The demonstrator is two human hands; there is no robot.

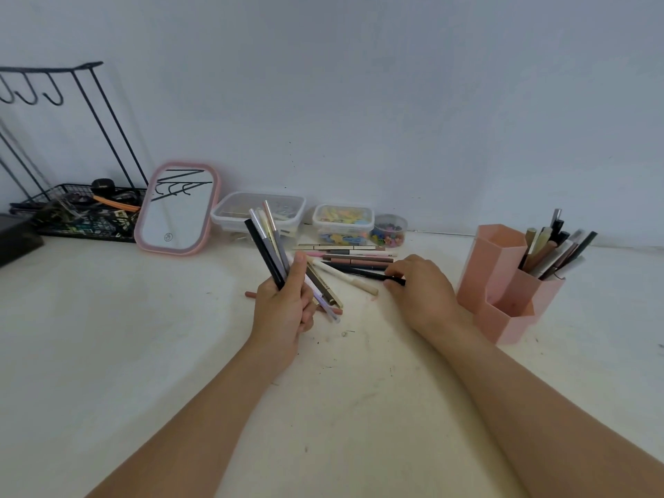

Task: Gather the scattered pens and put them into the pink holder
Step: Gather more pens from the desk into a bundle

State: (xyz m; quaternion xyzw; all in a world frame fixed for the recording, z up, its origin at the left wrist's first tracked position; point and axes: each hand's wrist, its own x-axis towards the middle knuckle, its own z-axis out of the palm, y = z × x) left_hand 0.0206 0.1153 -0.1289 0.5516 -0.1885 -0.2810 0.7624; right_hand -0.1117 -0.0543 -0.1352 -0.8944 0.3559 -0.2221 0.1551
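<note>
A bundle of pens (267,242) is clasped upright in the left hand (284,310), its grip curled round them. At its 3 o'clock, a black pen (363,272) on the desk (143,336) is pinched by the right hand (418,292) — among the scattered pens (345,258). The pink holder (503,282) — already holding pens — is seen at 3 o'clock.

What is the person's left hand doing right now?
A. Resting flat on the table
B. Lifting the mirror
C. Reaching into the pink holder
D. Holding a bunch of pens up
D: the left hand grips a bunch of pens fanned upward above the table, while the right hand pinches a black pen from the pile.
</note>
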